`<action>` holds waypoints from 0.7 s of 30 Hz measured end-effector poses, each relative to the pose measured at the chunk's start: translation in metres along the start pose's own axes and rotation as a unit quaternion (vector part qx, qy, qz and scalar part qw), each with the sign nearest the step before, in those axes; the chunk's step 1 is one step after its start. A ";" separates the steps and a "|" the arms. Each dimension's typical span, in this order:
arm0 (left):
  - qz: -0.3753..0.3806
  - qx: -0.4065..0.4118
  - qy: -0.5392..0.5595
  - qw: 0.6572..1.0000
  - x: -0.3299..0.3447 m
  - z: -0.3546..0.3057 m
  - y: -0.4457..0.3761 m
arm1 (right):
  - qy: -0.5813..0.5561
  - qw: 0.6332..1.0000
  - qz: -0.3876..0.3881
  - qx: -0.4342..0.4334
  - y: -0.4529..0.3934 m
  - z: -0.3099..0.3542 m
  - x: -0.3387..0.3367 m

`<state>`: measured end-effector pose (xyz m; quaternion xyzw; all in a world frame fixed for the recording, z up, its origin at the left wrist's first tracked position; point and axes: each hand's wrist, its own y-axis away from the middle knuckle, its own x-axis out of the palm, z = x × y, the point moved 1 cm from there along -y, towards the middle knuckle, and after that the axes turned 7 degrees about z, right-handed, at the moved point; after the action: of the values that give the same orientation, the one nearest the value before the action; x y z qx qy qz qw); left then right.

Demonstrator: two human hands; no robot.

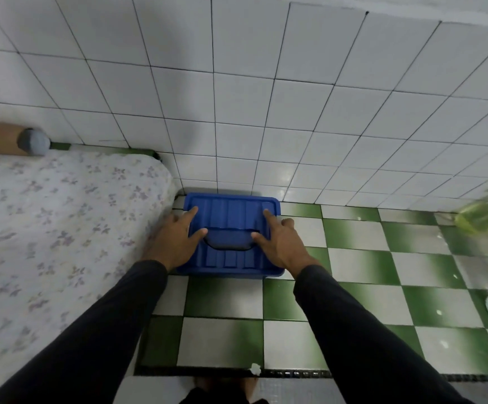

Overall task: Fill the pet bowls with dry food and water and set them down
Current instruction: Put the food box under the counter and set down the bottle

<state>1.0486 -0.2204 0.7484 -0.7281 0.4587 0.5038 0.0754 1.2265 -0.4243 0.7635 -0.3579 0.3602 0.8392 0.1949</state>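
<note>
Both hands flat, fingers spread, gripping nothing: left hand [175,240] and right hand [280,243] rest on the blue bin lid [231,217], floor-level against the wall. Best lift both edges evenly.

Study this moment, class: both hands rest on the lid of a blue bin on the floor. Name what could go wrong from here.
1. The blue bin sits tight against the mattress and the wall; the left hand, squeezed beside the mattress, may struggle to free the lid on that side.
2. The right hand lies flat with fingers spread, gripping nothing, so it could slip if the lid pops suddenly.
</note>
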 end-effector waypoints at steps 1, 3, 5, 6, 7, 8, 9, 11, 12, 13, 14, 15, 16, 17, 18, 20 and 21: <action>-0.005 -0.002 0.012 1.000 0.002 0.001 -0.002 | -0.011 1.000 -0.005 -0.002 -0.002 -0.002 0.003; -0.011 -0.005 0.027 1.000 0.007 0.003 -0.006 | -0.026 1.000 -0.012 -0.003 -0.006 -0.005 0.006; -0.011 -0.010 0.029 0.999 0.011 0.005 -0.010 | -0.030 0.999 -0.016 0.001 -0.011 -0.007 0.010; -0.010 -0.013 0.029 0.999 0.013 0.006 -0.012 | -0.025 1.000 -0.019 0.000 -0.013 -0.007 0.012; -0.010 -0.015 0.030 0.999 0.015 0.006 -0.014 | -0.019 1.000 -0.024 -0.003 -0.015 -0.008 0.013; -0.013 -0.016 0.033 0.999 0.017 0.007 -0.016 | -0.013 0.999 -0.031 -0.006 -0.016 -0.008 0.015; -0.018 -0.016 0.034 0.999 0.019 0.007 -0.017 | -0.009 0.999 -0.038 -0.008 -0.017 -0.009 0.016; -0.030 -0.015 0.031 0.999 0.022 0.009 -0.018 | -0.005 0.999 -0.050 -0.011 -0.019 -0.011 0.019; -0.035 -0.014 0.032 0.999 0.024 0.010 -0.018 | -0.005 0.998 -0.055 -0.014 -0.020 -0.012 0.020; -0.038 -0.013 0.034 0.999 0.027 0.010 -0.017 | -0.005 0.998 -0.060 -0.016 -0.020 -0.013 0.021; -0.040 -0.013 0.036 0.998 0.029 0.011 -0.017 | -0.007 0.998 -0.064 -0.018 -0.021 -0.014 0.023; -0.045 -0.015 0.038 0.998 0.031 0.011 -0.017 | -0.011 0.997 -0.068 -0.021 -0.022 -0.015 0.024; -0.050 -0.017 0.043 0.998 0.033 0.011 -0.017 | -0.015 0.997 -0.072 -0.024 -0.023 -0.016 0.025; -0.056 -0.019 0.049 0.997 0.035 0.011 -0.017 | -0.018 0.997 -0.076 -0.026 -0.023 -0.017 0.026; -0.062 -0.020 0.053 0.996 0.036 0.012 -0.017 | -0.019 0.996 -0.080 -0.029 -0.023 -0.017 0.027; -0.067 -0.015 0.060 0.996 0.037 0.013 -0.017 | -0.019 0.996 -0.085 -0.035 -0.024 -0.018 0.027; -0.068 -0.014 0.063 0.996 0.037 0.014 -0.017 | -0.020 0.996 -0.085 -0.036 -0.024 -0.019 0.027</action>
<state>1.0552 -0.2245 0.7063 -0.7887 0.4053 0.4568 0.0701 1.2312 -0.4202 0.7226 -0.3766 0.2942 0.8392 0.2595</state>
